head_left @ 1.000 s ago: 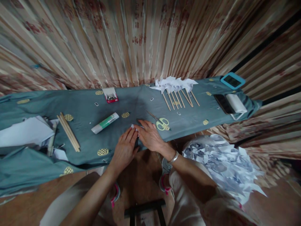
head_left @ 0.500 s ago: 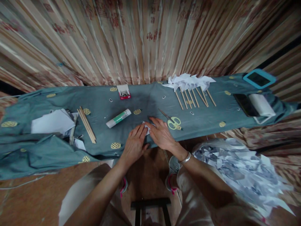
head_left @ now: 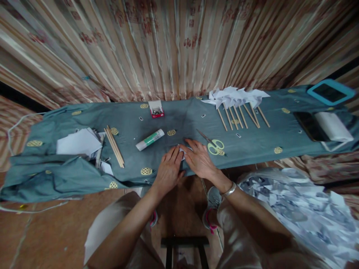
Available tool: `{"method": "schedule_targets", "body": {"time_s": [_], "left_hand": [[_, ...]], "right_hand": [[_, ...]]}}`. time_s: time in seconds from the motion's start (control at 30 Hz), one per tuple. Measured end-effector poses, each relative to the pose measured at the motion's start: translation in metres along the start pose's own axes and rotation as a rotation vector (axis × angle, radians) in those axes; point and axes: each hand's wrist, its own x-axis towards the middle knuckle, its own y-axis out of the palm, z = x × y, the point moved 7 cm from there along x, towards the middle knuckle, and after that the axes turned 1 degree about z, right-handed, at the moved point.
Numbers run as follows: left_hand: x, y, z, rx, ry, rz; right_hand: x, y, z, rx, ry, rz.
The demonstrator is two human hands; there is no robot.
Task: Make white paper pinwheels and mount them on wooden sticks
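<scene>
Both hands lie over a small piece of white paper [head_left: 183, 153] near the table's front edge, covering most of it. My left hand [head_left: 169, 168] rests flat, its fingers stretched out onto the paper's left side. From the right, my right hand [head_left: 199, 158] presses down with its fingers extended; a silver bangle circles that wrist. Scissors with pale green handles [head_left: 215, 146] lie just right of my right hand. Up and left of my left hand is a green and white glue stick [head_left: 150, 139].
Thin wooden sticks [head_left: 114, 146] lie beside stacked white paper [head_left: 80, 142] at left. A red box of small metal pieces [head_left: 156, 109] stands at the back. Paper pennants on sticks [head_left: 238, 98], a phone [head_left: 310, 127] and a blue-framed device [head_left: 331, 92] are rightward. Paper scraps [head_left: 303, 209] fill a bag below.
The whole view has shifted, so everything appears further right. Both hands stay pressed on the paper in nearly the same pose.
</scene>
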Motion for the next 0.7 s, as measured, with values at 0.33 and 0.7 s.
{"method": "schedule_targets", "body": {"time_s": [0.33,0.7], "left_hand": [[0.0011,-0.0009,-0.0012,0.038,0.001,0.030],[0.0011,-0.0019,-0.0009,0.032,0.004,0.030]], "right_hand": [[0.0011,0.0000,0.0009,-0.002,0.002,0.009],[-0.0068,-0.0018,-0.0063,0.110,-0.021,-0.017]]}}
